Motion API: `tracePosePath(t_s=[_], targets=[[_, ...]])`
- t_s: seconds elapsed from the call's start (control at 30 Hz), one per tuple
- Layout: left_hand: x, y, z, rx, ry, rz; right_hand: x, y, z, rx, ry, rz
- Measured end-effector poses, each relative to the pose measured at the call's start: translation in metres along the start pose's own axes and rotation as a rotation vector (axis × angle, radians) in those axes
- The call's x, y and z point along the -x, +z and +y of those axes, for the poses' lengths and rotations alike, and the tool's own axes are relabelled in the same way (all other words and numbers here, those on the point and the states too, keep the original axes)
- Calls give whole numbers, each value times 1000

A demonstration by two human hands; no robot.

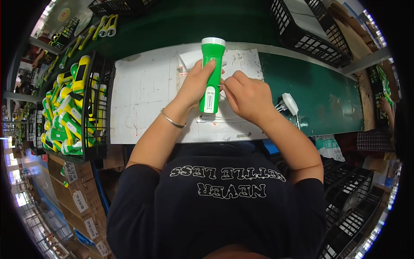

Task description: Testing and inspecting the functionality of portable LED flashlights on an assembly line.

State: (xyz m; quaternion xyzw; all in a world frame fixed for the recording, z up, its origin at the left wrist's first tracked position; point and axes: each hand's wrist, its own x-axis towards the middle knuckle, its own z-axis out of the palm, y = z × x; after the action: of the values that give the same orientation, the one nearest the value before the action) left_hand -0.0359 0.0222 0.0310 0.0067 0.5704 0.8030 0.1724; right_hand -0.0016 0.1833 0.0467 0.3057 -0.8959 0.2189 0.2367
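Observation:
My left hand (pixel 193 86) is wrapped round a green flashlight (pixel 213 78), its thumb along the front. The flashlight stands nearly upright in the picture, its white-rimmed head at the far end and a white label strip near the bottom. Close against its right side, my right hand (pixel 250 96) has thumb and fingers pinched together. A thin bit shows between those fingertips and the flashlight, too small to name. Under the flashlight, a white cable (pixel 224 118) lies across the white work board (pixel 142 99). To the right of my right hand is a white plug-like device (pixel 290 102).
At left stands a black basket (pixel 101 144) heaped with green, yellow and white flashlights (pixel 64 116). More flashlights (pixel 108 26) lie on the green table (pixel 319 97) at the far left. Another black basket (pixel 317 45) is at the far right. Cardboard boxes (pixel 77 190) stand below left.

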Motion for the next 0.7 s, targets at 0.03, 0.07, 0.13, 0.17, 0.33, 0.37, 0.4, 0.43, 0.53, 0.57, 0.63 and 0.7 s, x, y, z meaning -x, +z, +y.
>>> tracePosePath(t_s=[0.03,0.07,0.13,0.17,0.33,0.37,0.4,0.43,0.53,0.57,0.63,0.7], targets=[[-1,0,-8,-43,32,8,1,2,0,45,-45,-12],[-2,-2,-15,-38,27,15,1,4,-1,89,-95,-22],[-5,-7,-22,-40,101,10,3,9,-4,89,-110,-84],[-5,-7,-22,-39,105,22,6,10,-6,93,-121,-140],[-3,-15,-17,97,-63,93,36,-1,-22,-194,-336,-218],[-5,-18,-15,166,-78,73,42,-1,-28,-237,-371,-269],[-7,-21,-16,240,-90,61,43,-3,-32,-258,-367,-276],[-8,-20,-18,238,-93,56,40,-2,-31,-255,-361,-274],[-4,-16,-21,374,-99,-62,22,2,-24,-410,1,-9],[-3,-14,-22,392,-116,-93,12,9,-22,-421,185,11],[-2,-3,-25,358,-21,-118,1,19,-9,-474,442,-8],[1,-4,-20,320,-70,-69,3,21,0,-584,472,27]])
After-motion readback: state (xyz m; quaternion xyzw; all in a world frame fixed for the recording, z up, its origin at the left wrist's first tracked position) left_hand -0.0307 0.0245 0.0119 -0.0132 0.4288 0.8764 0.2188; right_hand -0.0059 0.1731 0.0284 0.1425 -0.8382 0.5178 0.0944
